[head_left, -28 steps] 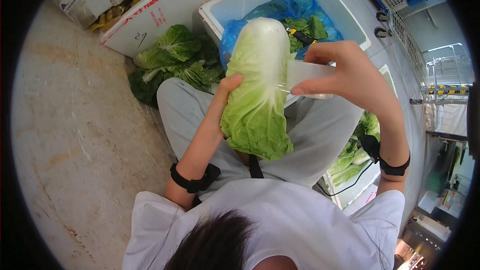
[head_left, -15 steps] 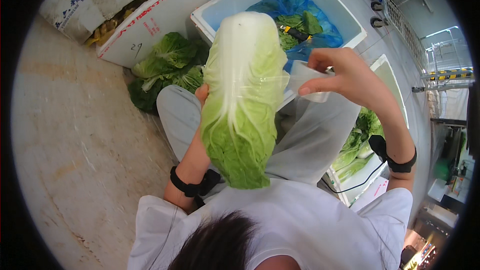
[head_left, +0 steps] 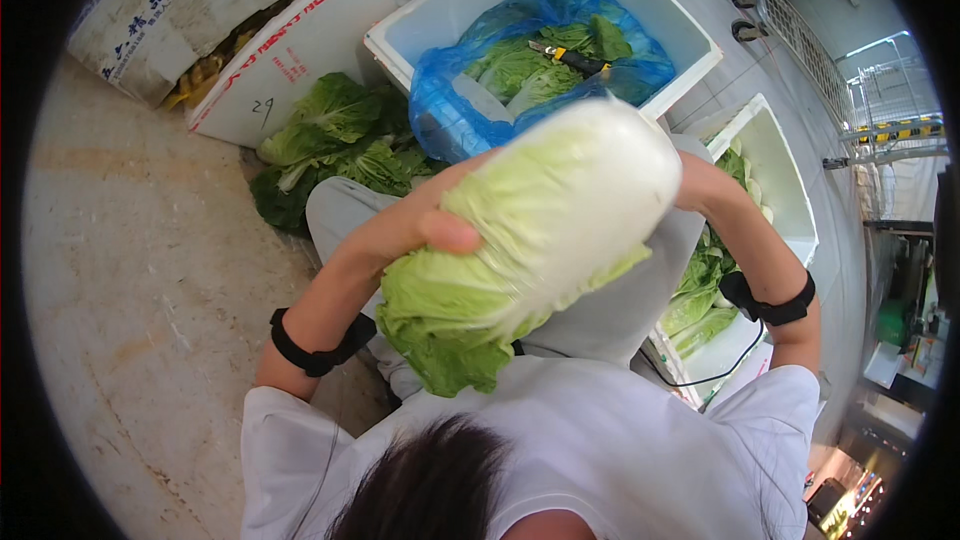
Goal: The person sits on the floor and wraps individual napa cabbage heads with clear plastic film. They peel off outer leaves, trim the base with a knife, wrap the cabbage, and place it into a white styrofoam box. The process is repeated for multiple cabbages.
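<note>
Cabbage (head_left: 540, 230) hangs tilted in the hands, above the lap, its smooth, rounded white base toward the right hand (head_left: 692, 183) and its crinkled, soft green leaf end below the left hand (head_left: 445, 225). The left hand is curled round it, thumb pressed on the rippled leaves, the other fingers hidden underneath. The right hand is mostly behind the base; how far open it is, or what it grips, I cannot tell.

Beyond both hands stands a foam box (head_left: 655, 10) with straight, stiff rims, its near edge close behind the cabbage. Thin, wrinkled blue bag (head_left: 440, 100) lines it, holding leaves (head_left: 510, 70) and a slim black-and-yellow knife (head_left: 580, 61).

Past the left hand, ruffled greens (head_left: 335, 130) lie against a flat-sided white carton (head_left: 250, 90); left of that hand, scuffed floor (head_left: 160, 260) spreads wide. Beside the right forearm, a second foam box (head_left: 785, 160) holds more greens, leaving that side tighter.
</note>
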The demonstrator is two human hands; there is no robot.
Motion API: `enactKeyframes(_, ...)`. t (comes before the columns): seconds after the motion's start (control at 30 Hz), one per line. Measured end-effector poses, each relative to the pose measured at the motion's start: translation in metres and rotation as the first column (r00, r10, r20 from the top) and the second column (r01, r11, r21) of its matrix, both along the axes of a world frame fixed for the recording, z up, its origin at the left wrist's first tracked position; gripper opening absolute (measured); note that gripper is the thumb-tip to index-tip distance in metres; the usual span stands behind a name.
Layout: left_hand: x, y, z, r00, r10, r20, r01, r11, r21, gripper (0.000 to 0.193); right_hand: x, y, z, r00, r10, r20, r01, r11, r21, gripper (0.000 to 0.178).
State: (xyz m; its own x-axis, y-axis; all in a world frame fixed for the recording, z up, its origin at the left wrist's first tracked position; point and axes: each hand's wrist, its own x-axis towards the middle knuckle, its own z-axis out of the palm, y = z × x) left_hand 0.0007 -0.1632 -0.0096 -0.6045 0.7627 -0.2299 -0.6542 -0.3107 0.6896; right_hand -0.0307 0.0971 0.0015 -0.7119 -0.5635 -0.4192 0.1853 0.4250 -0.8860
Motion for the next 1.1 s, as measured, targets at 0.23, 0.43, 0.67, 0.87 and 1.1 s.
enactKeyframes(0.23, -0.004, 0.026, -0.001, 0.611, -0.455, -0.648, 0.019, 0.826, -0.563, 0.083, -0.011, -0.016, -0.029, 0.909, -0.240, 0.342, 0.357, 0.872, -0.336, 0.046)
enactKeyframes(0.43, 0.005, 0.036, 0.000, 0.593, -0.473, -0.652, -0.147, 0.733, -0.665, 0.081, -0.011, -0.024, -0.012, 0.906, -0.319, 0.278, 0.406, 0.839, -0.363, 0.042)
enactKeyframes(0.67, -0.003, 0.031, -0.010, 0.618, -0.451, -0.644, -0.246, 0.667, -0.703, 0.090, -0.010, -0.042, 0.010, 0.922, -0.359, 0.147, 0.388, 0.843, -0.372, 0.032)
enactKeyframes(0.87, -0.017, 0.024, -0.029, 0.744, -0.257, -0.617, -0.275, 0.724, -0.633, 0.094, 0.006, -0.054, 0.037, 0.948, -0.311, -0.073, 0.245, 0.854, -0.460, 0.032)
enactKeyframes(1.1, -0.039, -0.012, -0.054, 0.849, 0.000, -0.528, -0.364, 0.724, -0.586, 0.096, 0.037, -0.075, 0.035, 0.925, -0.370, -0.088, 0.283, 0.825, -0.489, 0.029)
